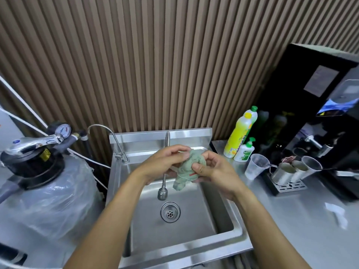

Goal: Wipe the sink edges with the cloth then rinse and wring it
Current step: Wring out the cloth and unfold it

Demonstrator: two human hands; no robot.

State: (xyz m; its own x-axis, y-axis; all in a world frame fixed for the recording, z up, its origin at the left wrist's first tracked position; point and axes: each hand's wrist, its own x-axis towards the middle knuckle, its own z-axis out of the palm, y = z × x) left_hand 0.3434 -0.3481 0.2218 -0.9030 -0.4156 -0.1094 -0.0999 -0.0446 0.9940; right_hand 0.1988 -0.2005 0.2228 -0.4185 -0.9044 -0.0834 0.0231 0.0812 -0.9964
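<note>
Both hands, left hand [165, 162] and right hand [213, 169], grip the bunched cloth [187, 171] hanging lengthwise downward over the sink [194, 220]

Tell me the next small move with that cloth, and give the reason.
Probably twist and squeeze it over the basin. Both the left hand and right hand already grip the bunched green cloth above the sink, and no water shows at the faucet.
</note>
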